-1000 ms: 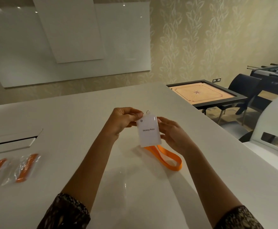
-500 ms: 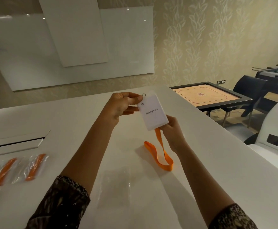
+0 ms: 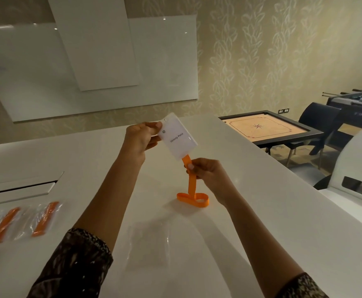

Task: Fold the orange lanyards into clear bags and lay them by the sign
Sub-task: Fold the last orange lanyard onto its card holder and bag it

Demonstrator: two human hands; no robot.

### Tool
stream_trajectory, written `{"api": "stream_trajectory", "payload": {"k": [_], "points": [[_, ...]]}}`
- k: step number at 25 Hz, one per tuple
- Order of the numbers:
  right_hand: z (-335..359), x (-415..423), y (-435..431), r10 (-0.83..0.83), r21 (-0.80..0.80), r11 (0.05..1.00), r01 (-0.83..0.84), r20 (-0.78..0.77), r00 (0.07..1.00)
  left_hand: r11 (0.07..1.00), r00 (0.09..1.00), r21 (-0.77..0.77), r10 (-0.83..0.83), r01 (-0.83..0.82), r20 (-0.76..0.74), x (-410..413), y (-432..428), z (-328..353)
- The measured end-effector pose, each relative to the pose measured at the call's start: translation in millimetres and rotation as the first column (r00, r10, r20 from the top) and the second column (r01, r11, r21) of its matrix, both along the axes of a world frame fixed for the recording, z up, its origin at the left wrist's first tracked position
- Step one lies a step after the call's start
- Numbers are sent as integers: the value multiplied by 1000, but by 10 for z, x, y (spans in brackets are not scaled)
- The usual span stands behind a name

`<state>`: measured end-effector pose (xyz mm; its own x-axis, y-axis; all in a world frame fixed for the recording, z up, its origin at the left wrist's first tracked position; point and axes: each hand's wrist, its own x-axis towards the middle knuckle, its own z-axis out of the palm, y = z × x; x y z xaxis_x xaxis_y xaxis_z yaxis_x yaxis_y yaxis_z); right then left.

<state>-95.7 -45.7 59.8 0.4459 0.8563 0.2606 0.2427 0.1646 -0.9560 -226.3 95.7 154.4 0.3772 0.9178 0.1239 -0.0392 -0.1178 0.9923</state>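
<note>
Left hand (image 3: pixel 142 139) is pinching the name card (image 3: pixel 179 136) above mid-table, right hand (image 3: pixel 208 175) is gripping the orange lanyard (image 3: pixel 191 184) just below, loop resting on the table (image 3: pixel 262 211); likely best folding it in even, flat, untwisted laps.

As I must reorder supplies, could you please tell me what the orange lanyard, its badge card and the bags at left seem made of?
Orange lanyard: probably flat woven fabric ribbon, matte; it loops limply on the table. Badge card: likely glossy plastic or laminated card; stiff, with glints. Bags: thin clear plastic film, crinkled and shiny.
</note>
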Motion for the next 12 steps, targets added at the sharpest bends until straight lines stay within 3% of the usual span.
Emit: {"api": "stream_trajectory", "payload": {"k": [4, 7, 10, 12], "points": [[-27, -37, -31, 79, -176, 980, -94, -89, 993, 954, 966, 180, 252, -239, -56, 40, 57, -202], [-2, -65, -68, 49, -265, 962, -66, -72, 996, 873, 891, 304, 435, -382, -129, 54, 116, -356], [65, -55, -115, 6, -309, 951, -26, -66, 998, 835, 857, 376, 487, -402, -166, 34, 116, -477], [142, -57, -131, 8, -351, 936, -20, -34, 999, 788, 835, 506, 507, -350, -213, 36, 57, -568]]}}
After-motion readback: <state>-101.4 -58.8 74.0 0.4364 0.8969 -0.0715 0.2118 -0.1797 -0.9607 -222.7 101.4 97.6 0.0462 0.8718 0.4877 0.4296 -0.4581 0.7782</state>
